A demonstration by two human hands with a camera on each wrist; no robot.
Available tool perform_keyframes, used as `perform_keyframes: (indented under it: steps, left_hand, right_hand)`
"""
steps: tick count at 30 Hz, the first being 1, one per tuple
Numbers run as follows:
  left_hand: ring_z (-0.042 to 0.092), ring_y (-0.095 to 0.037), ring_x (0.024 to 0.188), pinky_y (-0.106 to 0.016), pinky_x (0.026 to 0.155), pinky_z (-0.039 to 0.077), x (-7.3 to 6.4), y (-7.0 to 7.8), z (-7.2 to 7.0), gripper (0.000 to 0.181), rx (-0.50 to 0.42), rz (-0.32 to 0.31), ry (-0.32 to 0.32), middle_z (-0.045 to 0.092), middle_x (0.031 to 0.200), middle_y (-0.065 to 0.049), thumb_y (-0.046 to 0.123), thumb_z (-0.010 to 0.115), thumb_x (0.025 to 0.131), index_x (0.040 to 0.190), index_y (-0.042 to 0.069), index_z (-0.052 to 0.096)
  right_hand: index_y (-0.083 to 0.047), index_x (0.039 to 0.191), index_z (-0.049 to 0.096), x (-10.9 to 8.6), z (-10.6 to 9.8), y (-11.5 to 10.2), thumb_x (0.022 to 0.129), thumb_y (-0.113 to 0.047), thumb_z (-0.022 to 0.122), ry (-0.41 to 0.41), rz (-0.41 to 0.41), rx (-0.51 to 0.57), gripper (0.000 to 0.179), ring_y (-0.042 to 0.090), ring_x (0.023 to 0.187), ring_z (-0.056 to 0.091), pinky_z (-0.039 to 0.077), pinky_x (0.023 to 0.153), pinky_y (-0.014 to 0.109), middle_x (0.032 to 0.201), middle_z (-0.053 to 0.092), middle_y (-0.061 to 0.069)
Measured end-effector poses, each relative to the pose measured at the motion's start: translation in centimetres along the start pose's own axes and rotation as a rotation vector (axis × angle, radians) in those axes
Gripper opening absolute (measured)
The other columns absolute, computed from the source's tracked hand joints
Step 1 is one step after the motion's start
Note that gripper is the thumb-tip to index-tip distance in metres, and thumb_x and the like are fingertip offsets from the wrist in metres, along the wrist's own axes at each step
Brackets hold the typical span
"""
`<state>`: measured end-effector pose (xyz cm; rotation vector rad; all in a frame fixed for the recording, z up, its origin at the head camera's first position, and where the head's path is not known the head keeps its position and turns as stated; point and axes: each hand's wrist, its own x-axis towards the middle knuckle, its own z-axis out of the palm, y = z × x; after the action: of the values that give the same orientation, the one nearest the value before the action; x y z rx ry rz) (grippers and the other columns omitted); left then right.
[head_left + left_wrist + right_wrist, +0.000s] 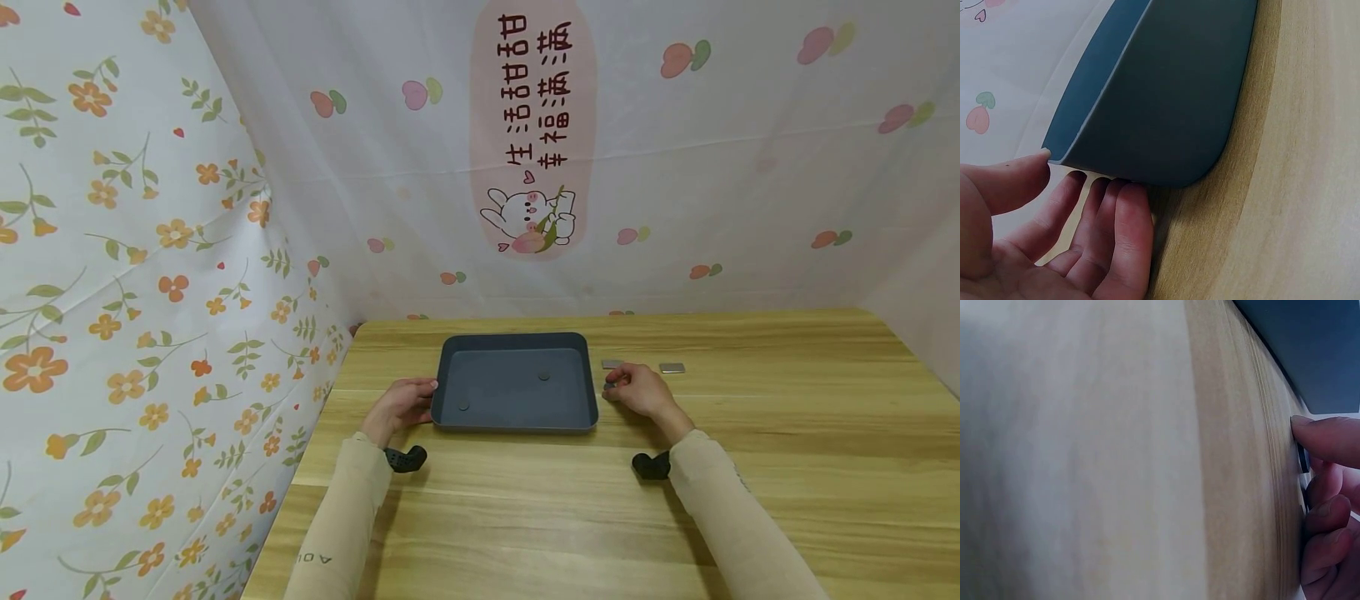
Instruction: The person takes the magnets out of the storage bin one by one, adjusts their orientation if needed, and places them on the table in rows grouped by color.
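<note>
A shallow grey-blue rectangular tray (517,429) lies on the wooden table, with two small round grey discs (543,376) on its floor. At its left end, my left hand (401,406) holds the side: in the left wrist view the thumb (1019,181) meets the rim and the other fingers lie against the outer wall. Just beyond the tray's right end, my right hand (639,390) pinches a small dark flat piece (1304,459) between thumb and fingers, low at the tabletop. Its other fingers are curled, and most of the piece is hidden by them.
A flat silvery rectangle (672,367) lies behind the right hand, and another small rectangular piece (611,364) sits close to the tray's right side. A printed cloth (645,192) hangs along the table's back edge, and a floral cloth (172,292) hangs on the left.
</note>
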<state>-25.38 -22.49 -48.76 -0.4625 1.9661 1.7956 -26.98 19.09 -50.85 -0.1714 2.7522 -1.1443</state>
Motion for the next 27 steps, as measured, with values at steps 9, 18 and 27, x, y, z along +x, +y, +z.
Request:
perform_keyframes:
  steps: [9, 18, 27]
  left_hand:
    - [0.059, -0.014, 0.089, -0.029, 0.073, 0.052, 0.11, -0.01, 0.0, 0.043, -0.005, -0.002, 0.003, 0.062, 0.107, -0.006, 0.019, 0.05, 0.101, 0.141, 0.002, 0.046]
    - [0.059, -0.014, 0.09, -0.03, 0.073, 0.053, 0.12, -0.07, -0.02, 0.042, -0.002, -0.001, 0.005, 0.063, 0.109, -0.006, 0.019, 0.05, 0.101, 0.14, 0.003, 0.047]
    - [0.06, -0.014, 0.089, -0.03, 0.073, 0.052, 0.18, -0.16, -0.11, 0.043, 0.0, -0.003, -0.009, 0.063, 0.109, -0.006, 0.019, 0.05, 0.102, 0.141, 0.002, 0.046]
  right_hand:
    - [0.0, 0.103, 0.065, -0.22, -0.07, -0.2, 0.084, -0.017, 0.071, 0.004, 0.001, 0.001, 0.027, 0.015, 0.066, 0.047, 0.036, 0.064, 0.03, 0.072, 0.053, 0.0]
    - [0.0, 0.103, 0.065, -0.07, 0.1, 0.16, 0.083, -0.017, 0.071, 0.016, -0.005, 0.007, 0.027, 0.015, 0.065, 0.047, 0.036, 0.063, 0.029, 0.072, 0.053, 0.0]
    - [0.001, 0.103, 0.065, -0.02, 0.12, 0.45, 0.082, -0.017, 0.072, 0.019, -0.006, 0.07, 0.029, 0.013, 0.064, 0.046, 0.037, 0.062, 0.028, 0.071, 0.053, -0.001]
